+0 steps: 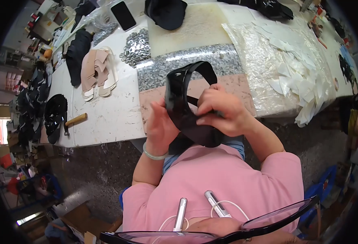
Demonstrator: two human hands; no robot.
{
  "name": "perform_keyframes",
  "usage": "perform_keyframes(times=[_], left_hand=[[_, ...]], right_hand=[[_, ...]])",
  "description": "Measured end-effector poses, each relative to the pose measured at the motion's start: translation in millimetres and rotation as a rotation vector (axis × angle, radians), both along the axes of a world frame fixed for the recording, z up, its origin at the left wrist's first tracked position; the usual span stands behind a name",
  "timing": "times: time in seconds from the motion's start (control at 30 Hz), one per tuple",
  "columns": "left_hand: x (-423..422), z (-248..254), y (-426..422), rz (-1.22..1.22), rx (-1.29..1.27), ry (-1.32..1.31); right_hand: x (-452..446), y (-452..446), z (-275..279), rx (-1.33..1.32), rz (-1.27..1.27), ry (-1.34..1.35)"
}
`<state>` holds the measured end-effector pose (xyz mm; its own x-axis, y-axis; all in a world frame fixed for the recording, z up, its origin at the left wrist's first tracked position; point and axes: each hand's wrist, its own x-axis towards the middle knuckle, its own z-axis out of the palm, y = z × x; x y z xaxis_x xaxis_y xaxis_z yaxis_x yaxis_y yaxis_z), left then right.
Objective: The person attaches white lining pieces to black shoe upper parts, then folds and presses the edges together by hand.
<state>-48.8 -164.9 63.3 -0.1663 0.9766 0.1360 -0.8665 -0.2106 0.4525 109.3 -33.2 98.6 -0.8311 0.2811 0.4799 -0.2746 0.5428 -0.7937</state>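
Observation:
A glossy black curved piece with an open loop (pixel 177 91) is held up over the table's near edge, in front of the pink shirt. My right hand (pixel 223 110) pinches its lower right part, thumb and fingers pressed on the black material. On the left side, my left hand (pixel 160 124) is against or close beside the glossy outer face, its fingers apart and slightly blurred. Whether that palm touches the piece is hard to tell. Beneath them lie a pinkish board (pixel 236 87) and a speckled grey slab (pixel 223 57).
On the white table (pixel 105 122) are a hammer (pixel 77 119), glossy black pieces (pixel 56 114), beige cutouts (pixel 95 71), silver discs (pixel 137 46), a phone (pixel 123 15) and a black cap-like item (pixel 166 13). White cutouts (pixel 301 77) lie on plastic sheeting at the right.

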Motion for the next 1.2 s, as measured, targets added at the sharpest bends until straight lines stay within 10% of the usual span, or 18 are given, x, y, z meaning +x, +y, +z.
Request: perform_keyframes(times=[0.57,0.7,0.8,0.97,1.2], left_hand=[[-2,21,6,0.241,-0.163,0.586],[8,36,27,0.210,-0.175,1.052],[14,54,60,0.075,0.097,1.685],[58,68,111,-0.154,0.266,2.066],[38,49,141,0.685,0.180,1.688]], right_hand=[[11,11,0,-0.249,-0.121,0.061],[53,48,9,-0.160,-0.304,-0.476],[87,58,29,0.428,-0.561,0.032],[99,73,24,0.365,0.003,-0.564],[173,207,63,0.042,-0.191,-0.327]])
